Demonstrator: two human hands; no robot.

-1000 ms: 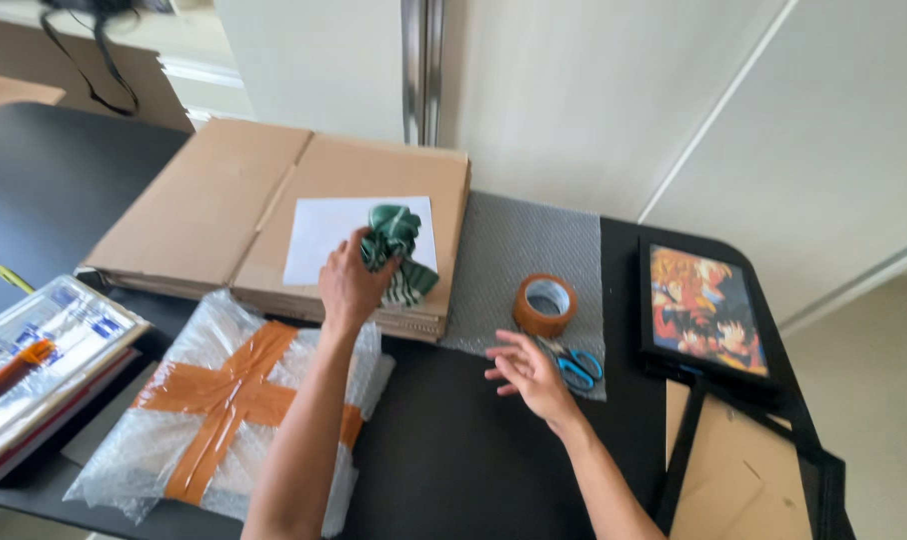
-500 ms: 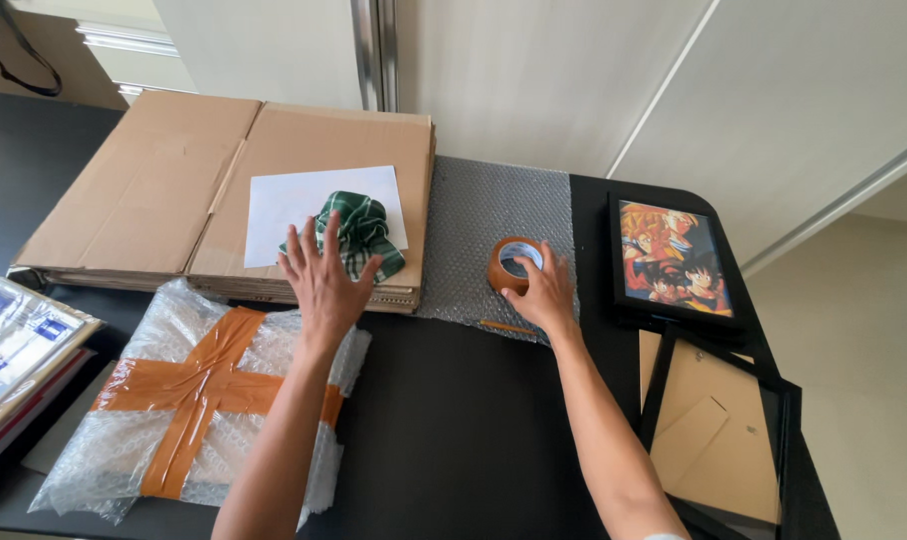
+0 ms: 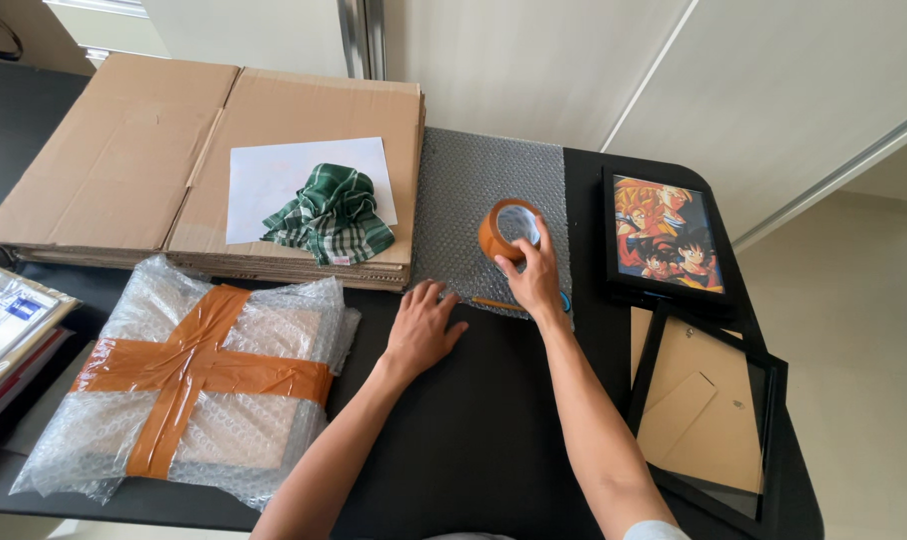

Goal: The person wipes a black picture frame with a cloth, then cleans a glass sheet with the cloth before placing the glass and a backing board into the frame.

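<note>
- Stack of books or folders (image 3: 9, 320): at the far left edge of the desk (image 3: 474, 440), only partly in view.
- Wrapped parcel (image 3: 199, 385): flat, cased in bubble wrap and bound with a cross of brown tape; this piece looks finished and lies apart from both hands.
- Flattened cardboard boxes (image 3: 124, 160): stacked behind the parcel, not yet made up; a white sheet (image 3: 274, 175) and a crumpled green checked cloth (image 3: 329, 215) lie on top.
- Left hand (image 3: 421, 330): palm down on the dark desk, fingers spread and holding nothing, tips at the near edge of the bubble wrap sheet (image 3: 474, 190).
- Roll of brown tape (image 3: 509, 228): tilted up on the bubble wrap sheet, gripped by the right hand (image 3: 534, 280), fingers closed around its near side.
- Blue-handled scissors (image 3: 566, 300): mostly hidden behind the right hand.
- Framed cartoon picture (image 3: 664, 232): black frame, face up, bare; wrapping looks still to be done.
- Second black frame (image 3: 709, 410): back side up, brown backing board showing, also unwrapped.
</note>
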